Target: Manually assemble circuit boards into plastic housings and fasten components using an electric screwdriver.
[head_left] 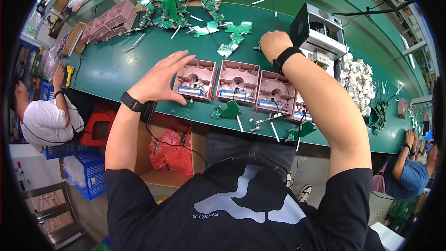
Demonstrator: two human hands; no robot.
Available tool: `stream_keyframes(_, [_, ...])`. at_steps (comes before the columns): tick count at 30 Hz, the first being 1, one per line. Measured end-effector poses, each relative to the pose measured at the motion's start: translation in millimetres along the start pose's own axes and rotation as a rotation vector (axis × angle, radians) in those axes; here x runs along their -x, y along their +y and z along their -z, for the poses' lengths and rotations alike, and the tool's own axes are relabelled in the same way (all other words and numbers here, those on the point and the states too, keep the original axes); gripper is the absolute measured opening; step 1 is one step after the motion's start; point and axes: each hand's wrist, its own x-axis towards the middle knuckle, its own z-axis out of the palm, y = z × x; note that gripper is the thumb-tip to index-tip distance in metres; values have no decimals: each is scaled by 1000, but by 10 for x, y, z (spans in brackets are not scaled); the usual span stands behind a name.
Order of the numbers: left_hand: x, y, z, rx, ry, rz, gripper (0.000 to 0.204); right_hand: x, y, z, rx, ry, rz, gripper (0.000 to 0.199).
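Note:
A row of pink plastic housings lies along the near edge of the green table: one at the left (197, 79), one in the middle (238, 82), one at the right (276, 92). Each holds a blue cylinder and wires. My left hand (160, 79), fingers spread, rests flat beside the left housing and touches its edge. My right hand (273, 44) reaches further back, fingers curled near a small metal part, beside green circuit boards (232, 35). What it grips is hidden.
A grey box-shaped machine (320, 32) stands right of my right hand. A heap of green boards (179, 0) and stacked pink housings (109, 21) lie at the back left. White parts (360, 81) pile at the right. People sit at both table ends.

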Motion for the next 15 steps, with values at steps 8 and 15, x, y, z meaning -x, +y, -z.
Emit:
stream_keyframes(8, [-13, 6, -206, 176, 142, 40, 115, -37, 109, -128, -85, 41, -60, 19])
stream_keyframes(15, [298, 122, -153, 38, 493, 97, 107, 441, 380, 402, -341, 526, -151, 23])
